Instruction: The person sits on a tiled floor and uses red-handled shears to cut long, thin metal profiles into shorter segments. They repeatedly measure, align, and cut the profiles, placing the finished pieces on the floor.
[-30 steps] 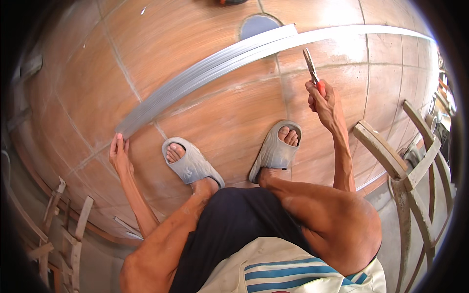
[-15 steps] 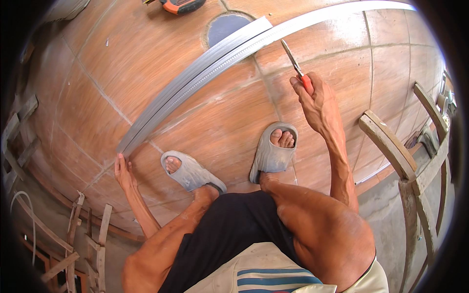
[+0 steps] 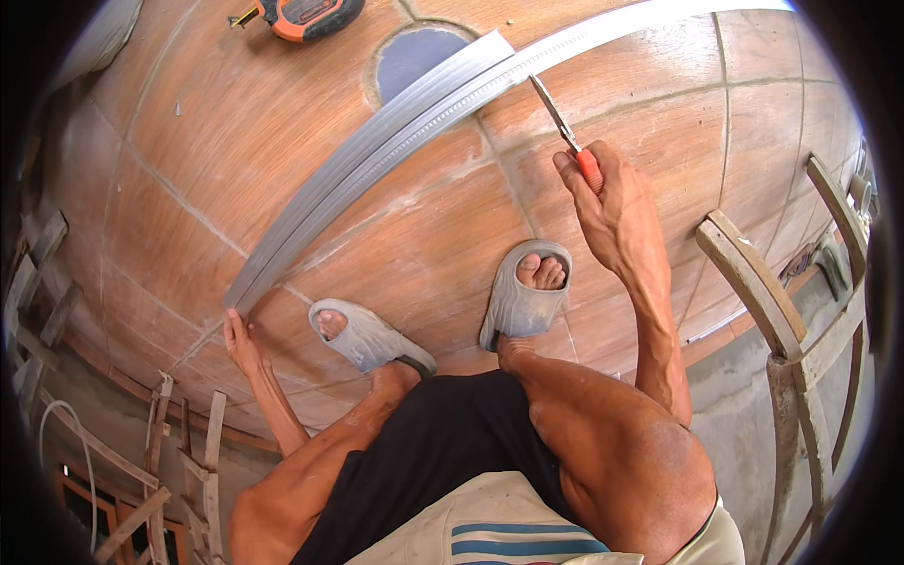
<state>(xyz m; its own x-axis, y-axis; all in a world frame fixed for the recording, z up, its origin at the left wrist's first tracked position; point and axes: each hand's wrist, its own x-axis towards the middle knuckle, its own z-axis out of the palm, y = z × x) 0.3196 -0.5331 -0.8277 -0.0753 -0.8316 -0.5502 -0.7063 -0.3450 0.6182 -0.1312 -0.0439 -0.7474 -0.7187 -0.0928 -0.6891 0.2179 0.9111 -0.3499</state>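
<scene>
Two silvery metal profiles lie side by side across the tiled floor: a shorter channel (image 3: 414, 92) and a longer strip (image 3: 603, 40) with a ridged edge. At their near left end, my left hand (image 3: 247, 347) has its fingers stretched out, the fingertips touching or right beside the metal. My right hand (image 3: 617, 202) is wrapped round the red handle of tin snips (image 3: 556, 111). Their pointed blades look closed, and the tip meets the longer strip's edge near the shorter channel's far end; whether it touches is hard to tell.
An orange and black tape measure (image 3: 306, 17) lies beyond the profiles, near a round grey disc (image 3: 414, 58) set in the floor. Wooden frames stand at right (image 3: 753, 278) and lower left (image 3: 212, 452). My feet wear grey sandals (image 3: 527, 301). A pale sack-like shape (image 3: 99, 33) is at far left.
The snips' tip has come up against the longer strip's edge. The view has shifted slightly, showing more of the tape measure. My left hand stays at the profiles' near end.
</scene>
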